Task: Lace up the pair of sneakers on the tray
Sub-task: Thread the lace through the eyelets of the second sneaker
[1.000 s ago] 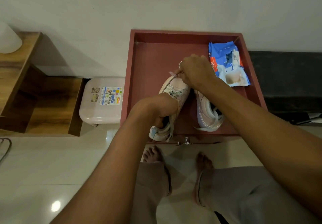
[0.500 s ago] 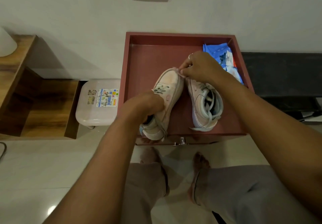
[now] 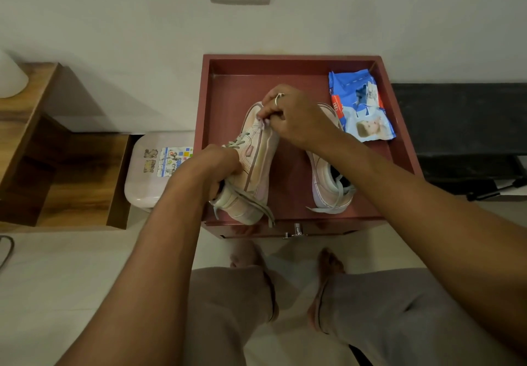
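A: Sneakers (image 3: 256,166): two, both at the red tray (image 3: 285,63), frame centre. Why is the one left of centre tipped on its side?
B: Left hand (image 3: 208,171), grip closed round its heel end, probably turns the eyelets toward the right hand (image 3: 296,117). That grip pinches one lace end (image 3: 263,122) near the toe. Judgement: threading underway.
A: The second sneaker (image 3: 328,194)?
B: Lies flat, laces loose, no hand on it. Other counts: one blue packet (image 3: 359,106), tray's upper right.
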Tool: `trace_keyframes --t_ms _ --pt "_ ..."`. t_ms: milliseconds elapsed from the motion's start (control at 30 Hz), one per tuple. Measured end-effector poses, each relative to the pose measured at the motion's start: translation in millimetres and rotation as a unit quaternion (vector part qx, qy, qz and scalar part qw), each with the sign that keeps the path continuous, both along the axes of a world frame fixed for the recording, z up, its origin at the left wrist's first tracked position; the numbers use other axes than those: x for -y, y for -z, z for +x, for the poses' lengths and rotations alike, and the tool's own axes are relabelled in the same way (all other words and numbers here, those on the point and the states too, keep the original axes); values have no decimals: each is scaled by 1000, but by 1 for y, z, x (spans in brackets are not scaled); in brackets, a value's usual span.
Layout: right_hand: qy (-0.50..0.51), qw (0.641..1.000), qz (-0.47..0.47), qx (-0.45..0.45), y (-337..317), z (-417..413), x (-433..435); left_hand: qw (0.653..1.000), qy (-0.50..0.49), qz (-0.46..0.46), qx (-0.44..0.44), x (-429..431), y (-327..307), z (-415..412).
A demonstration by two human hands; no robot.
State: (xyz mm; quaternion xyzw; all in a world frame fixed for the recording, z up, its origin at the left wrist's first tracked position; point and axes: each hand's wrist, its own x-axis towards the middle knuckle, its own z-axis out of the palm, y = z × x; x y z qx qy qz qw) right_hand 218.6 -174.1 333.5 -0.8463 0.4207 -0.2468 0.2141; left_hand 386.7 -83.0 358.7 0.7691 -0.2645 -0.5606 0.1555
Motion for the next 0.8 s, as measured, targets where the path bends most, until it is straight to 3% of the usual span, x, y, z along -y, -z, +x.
trace_keyframes --t_ms 233,367,800 --pt "8 1000 -16 -6 10 -1 -4 997 -44 1 -58 -1 -2 2" --pt "16 1000 -19 2 8 -1 -6 999 -29 -2 -45 -1 0 3" --pt "-194 980 -20 -49 9 -4 -46 999 -37 -16 -20 0 8 7"
